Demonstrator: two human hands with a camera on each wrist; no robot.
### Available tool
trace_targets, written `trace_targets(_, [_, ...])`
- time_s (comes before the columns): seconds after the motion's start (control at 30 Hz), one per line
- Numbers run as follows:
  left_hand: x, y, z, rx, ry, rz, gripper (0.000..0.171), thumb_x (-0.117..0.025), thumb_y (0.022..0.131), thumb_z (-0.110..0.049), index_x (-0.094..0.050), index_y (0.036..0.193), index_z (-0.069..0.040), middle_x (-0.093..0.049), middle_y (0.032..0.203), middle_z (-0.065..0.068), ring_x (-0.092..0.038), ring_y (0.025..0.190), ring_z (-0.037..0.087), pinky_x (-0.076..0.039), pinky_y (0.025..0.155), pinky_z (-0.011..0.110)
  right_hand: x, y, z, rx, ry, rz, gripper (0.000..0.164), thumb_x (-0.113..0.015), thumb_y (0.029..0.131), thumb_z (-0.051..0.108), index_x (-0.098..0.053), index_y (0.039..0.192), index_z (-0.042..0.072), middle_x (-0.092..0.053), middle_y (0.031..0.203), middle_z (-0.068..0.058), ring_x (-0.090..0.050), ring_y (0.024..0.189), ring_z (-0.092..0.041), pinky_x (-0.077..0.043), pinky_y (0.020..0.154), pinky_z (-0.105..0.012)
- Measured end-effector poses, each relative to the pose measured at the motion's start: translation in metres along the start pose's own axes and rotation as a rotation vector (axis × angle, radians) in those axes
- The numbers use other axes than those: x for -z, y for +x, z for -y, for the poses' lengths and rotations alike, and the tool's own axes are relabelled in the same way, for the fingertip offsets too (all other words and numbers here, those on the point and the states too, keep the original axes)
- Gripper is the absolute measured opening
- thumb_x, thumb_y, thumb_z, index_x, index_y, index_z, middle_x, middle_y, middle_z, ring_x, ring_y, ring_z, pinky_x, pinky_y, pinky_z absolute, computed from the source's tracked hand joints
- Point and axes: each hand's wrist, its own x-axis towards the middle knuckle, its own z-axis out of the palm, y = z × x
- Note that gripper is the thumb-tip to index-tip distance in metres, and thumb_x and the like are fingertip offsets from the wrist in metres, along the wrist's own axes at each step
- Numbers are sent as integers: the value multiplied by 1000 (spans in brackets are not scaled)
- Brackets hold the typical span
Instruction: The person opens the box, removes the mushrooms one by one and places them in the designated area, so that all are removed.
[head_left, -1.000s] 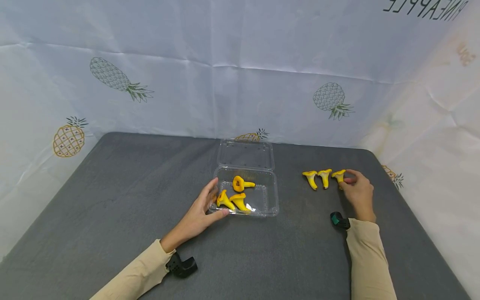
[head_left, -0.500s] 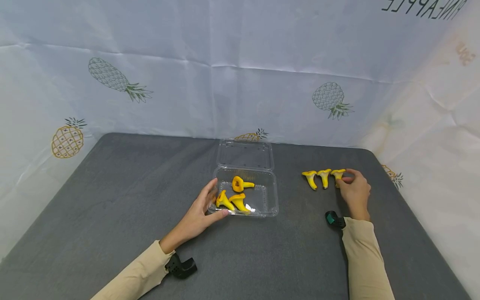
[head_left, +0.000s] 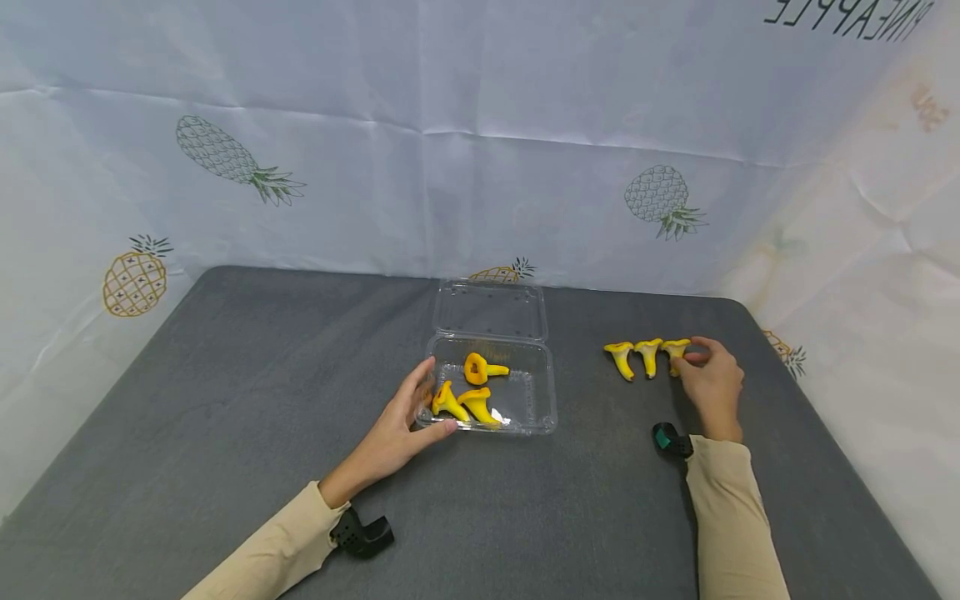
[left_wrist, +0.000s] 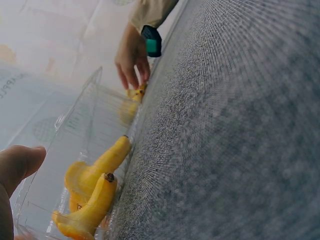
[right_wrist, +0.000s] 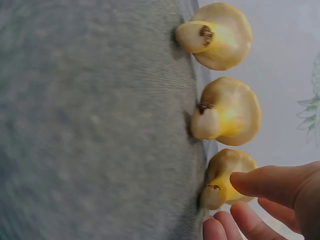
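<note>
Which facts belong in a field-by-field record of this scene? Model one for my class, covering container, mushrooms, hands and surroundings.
Container: clear plastic box, lid open and laid back
Inside: three yellow mushrooms
Outside: three more mushrooms, in a row on the gray table, right of the box
Left hand: at the box's near-left corner
Right hand: at the rightmost mushroom, thumb in front of it; whether it grips is unclear
Backdrop: white cloth with pineapple prints

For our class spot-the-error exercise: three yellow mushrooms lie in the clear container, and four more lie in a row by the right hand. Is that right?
Not quite: three mushrooms, not four, lie in the row by the right hand, as the head view shows. The rest stands.
</note>
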Motion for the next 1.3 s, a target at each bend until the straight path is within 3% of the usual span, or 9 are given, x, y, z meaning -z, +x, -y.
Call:
trace_targets(0.1, [0, 0, 0, -4, 0, 0, 92, -69, 94, -23, -6, 161, -14, -5, 168, 9, -14, 153, 38, -19, 122, 60, 4, -1, 1, 22, 0, -17, 51, -63, 95, 13, -50, 142, -2, -63, 124, -31, -59, 111, -47, -47, 96, -58])
trace_targets(0.3, [0, -1, -1, -7, 8, 1, 92, -69, 95, -23, -6, 161, -15, -5, 168, 10, -14, 153, 38, -20, 122, 58, 11, -2, 6, 48, 3, -16, 50, -62, 96, 14, -50, 142, -1, -63, 125, -30, -61, 109, -45, -45, 99, -59])
trace_targets(0.53, [0, 0, -1, -8, 10, 2, 92, -69, 95, -23, -6, 161, -13, -5, 168, 11, -15, 153, 38, -20, 122, 58, 15, -4, 13, 152, 1, 0, 49, -64, 97, 16, -51, 143, 3, -64, 125, -27, -65, 109, -42, -57, 79, -49])
trace_targets(0.77, [0, 0, -1, -3, 10, 2, 92, -69, 94, -23, -6, 161, -13, -5, 168, 11, -15, 153, 38, -20, 122, 57, 20, -11, 25, 267, 34, 40, 50, -66, 96, 15, -51, 141, 0, -64, 122, -29, -63, 109, -46, -55, 86, -58])
trace_targets(0.83, [0, 0, -1, -3, 11, 2, 92, -69, 94, -23, -6, 161, -13, -5, 168, 10, -15, 153, 38, -20, 122, 57, 22, -13, 29, 281, 29, 52, 50, -66, 96, 15, -51, 141, 0, -64, 122, -29, -63, 108, -46, -57, 82, -53])
trace_targets(0.97, [0, 0, -1, -1, 13, 1, 92, -69, 94, -23, -7, 161, -14, -6, 168, 10, -15, 153, 38, -20, 122, 58, 25, -15, 34, 309, 19, 64, 50, -66, 96, 15, -52, 141, 0, -64, 121, -28, -65, 106, -45, -54, 70, -31])
trace_targets(1.03, [0, -1, -2, 1, 12, 2, 92, -69, 94, -24, -7, 161, -15, -6, 168, 9, -15, 153, 37, -20, 122, 58, 26, -16, 36, 319, 17, 69, 49, -66, 96, 16, -52, 141, 1, -64, 121, -28, -65, 106, -45, -53, 69, -29])
trace_targets(1.2, [1, -1, -3, 3, 12, 3, 91, -69, 95, -24, -6, 161, -16, -5, 168, 9, -15, 153, 37, -20, 122, 58, 26, -20, 43, 355, 27, 84, 49, -66, 96, 15, -52, 140, 0, -64, 120, -29, -64, 106, -46, -58, 76, -51])
trace_targets(1.3, [1, -2, -3, 4, 14, 3, 91, -69, 95, -24, -6, 161, -17, -5, 168, 8, -15, 153, 37, -21, 122, 58, 27, -23, 48, 373, 34, 99, 50, -66, 96, 15, -52, 141, 0, -64, 120, -28, -64, 107, -46, -57, 80, -55])
